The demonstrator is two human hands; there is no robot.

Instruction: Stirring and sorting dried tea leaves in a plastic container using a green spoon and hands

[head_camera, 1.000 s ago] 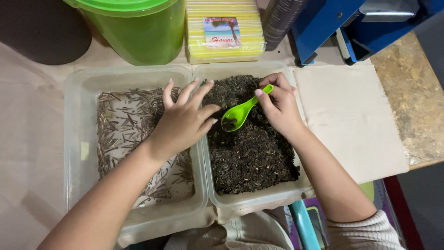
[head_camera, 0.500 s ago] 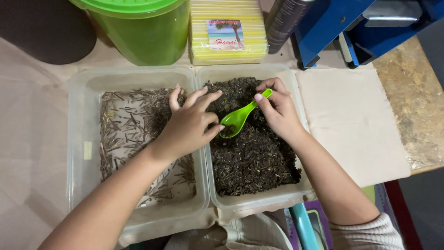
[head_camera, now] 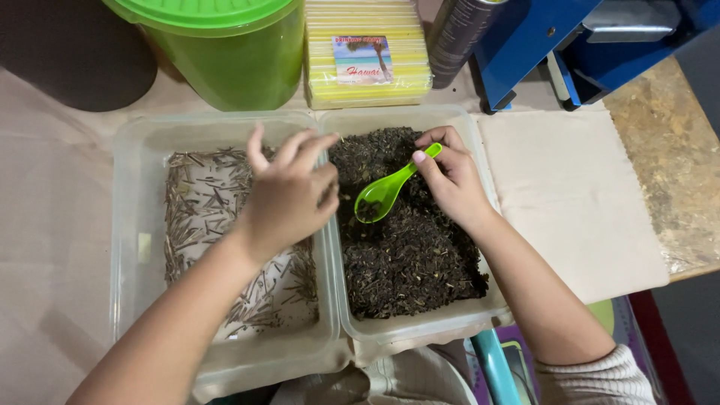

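Right hand [head_camera: 450, 176] fingers clamp a green scoop [head_camera: 386, 192] over dark dried leaves [head_camera: 409, 247], while left hand [head_camera: 289, 195] hovers, fingers loosely apart.

yellow packet stack [head_camera: 367, 52] | behind the trays, top centre | rectangular label [head_camera: 363, 60]: beach picture, blue and pink

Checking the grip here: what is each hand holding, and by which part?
Right hand holds the green spoon by its handle end; left hand holds nothing visible.
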